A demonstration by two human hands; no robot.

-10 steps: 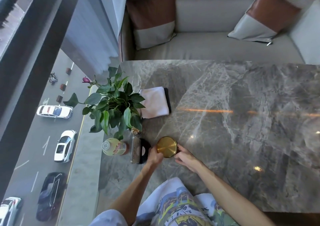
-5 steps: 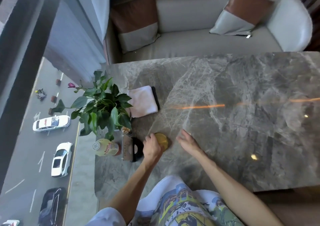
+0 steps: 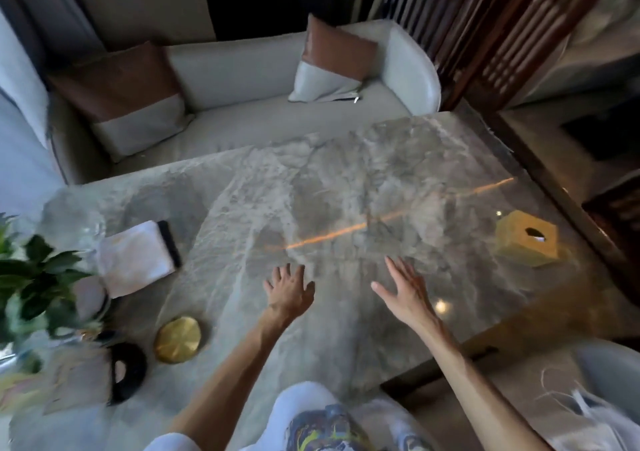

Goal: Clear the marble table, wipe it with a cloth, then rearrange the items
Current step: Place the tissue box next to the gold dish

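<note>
The grey marble table (image 3: 346,191) fills the middle of the view. My left hand (image 3: 289,289) and my right hand (image 3: 405,289) hover over its bare centre, fingers spread, holding nothing. A round gold dish (image 3: 177,339) lies on the table to the left of my left hand, apart from it. A folded white cloth (image 3: 136,258) with a black strip along its right edge lies further back on the left. A gold tissue box (image 3: 526,239) stands near the table's right end.
A leafy potted plant (image 3: 31,284) stands at the left edge, with a black ring-shaped holder (image 3: 126,372) and blurred items beside it. A pale sofa (image 3: 242,66) with two cushions lies behind the table. A dark wooden screen (image 3: 502,35) stands at the right.
Both hands have let go of the gold dish and moved right and forward over the table's centre. The view has swung right, bringing the tissue box into sight.
</note>
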